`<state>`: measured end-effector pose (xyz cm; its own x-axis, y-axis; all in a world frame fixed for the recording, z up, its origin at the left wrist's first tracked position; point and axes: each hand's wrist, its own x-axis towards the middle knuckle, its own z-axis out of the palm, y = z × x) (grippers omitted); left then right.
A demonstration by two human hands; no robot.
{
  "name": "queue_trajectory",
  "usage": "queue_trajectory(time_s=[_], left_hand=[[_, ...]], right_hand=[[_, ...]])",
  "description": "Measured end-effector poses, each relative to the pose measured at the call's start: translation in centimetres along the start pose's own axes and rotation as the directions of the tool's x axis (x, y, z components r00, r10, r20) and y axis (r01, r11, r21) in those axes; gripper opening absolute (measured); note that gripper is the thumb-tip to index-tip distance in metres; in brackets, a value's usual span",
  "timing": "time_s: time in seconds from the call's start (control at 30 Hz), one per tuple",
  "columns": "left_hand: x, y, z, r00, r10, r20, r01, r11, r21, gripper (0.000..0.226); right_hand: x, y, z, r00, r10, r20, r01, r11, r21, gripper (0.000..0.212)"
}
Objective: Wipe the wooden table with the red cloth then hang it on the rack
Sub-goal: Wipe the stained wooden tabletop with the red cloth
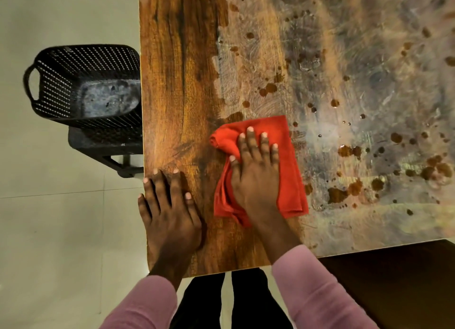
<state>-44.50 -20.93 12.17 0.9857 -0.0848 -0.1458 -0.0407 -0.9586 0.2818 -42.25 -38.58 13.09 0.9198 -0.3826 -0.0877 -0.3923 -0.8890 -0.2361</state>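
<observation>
A folded red cloth (288, 156) lies on the wooden table (177, 82), near its front left part. My right hand (256, 171) presses flat on the cloth with straight, spread fingers. My left hand (167, 205) rests flat on the bare wood at the table's left edge, apart from the cloth. The strip of table left of the cloth looks clean and dark brown. To the right the surface is smeared grey with brown spots and drops. No rack is in view.
A black perforated basket (61, 82) sits on a dark stool (98, 144) beside the table's left edge. Pale tiled floor (61, 230) lies to the left and below. A dark surface (394, 279) shows under the table's front right edge.
</observation>
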Motion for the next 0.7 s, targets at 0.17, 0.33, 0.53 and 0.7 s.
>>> queue_trajectory(time_s=[0.17,0.33,0.53,0.7], left_hand=[[0.2,-0.1,0.0,1.0,0.01,0.029,-0.01,1.0,-0.007,0.057],[-0.1,-0.1,-0.6,0.998,0.012,0.066,-0.013,1.0,0.013,0.054],[6.0,3.2,-2.3,0.994,0.114,-0.005,-0.113,0.992,0.053,0.046],[15.1,4.9,-1.8,0.985,0.145,-0.091,-0.145,0.989,0.009,0.043]], right_hand=[[2.8,-0.8,-0.4,0.982,0.19,-0.022,-0.19,0.982,0.012,0.057],[2.1,-1.9,-0.1,0.999,0.023,0.038,-0.022,1.0,-0.017,0.055],[2.0,-1.7,-0.3,0.999,0.007,0.043,-0.007,1.0,0.007,0.057],[4.2,1.9,-0.9,0.992,0.12,-0.05,-0.118,0.993,0.024,0.065]])
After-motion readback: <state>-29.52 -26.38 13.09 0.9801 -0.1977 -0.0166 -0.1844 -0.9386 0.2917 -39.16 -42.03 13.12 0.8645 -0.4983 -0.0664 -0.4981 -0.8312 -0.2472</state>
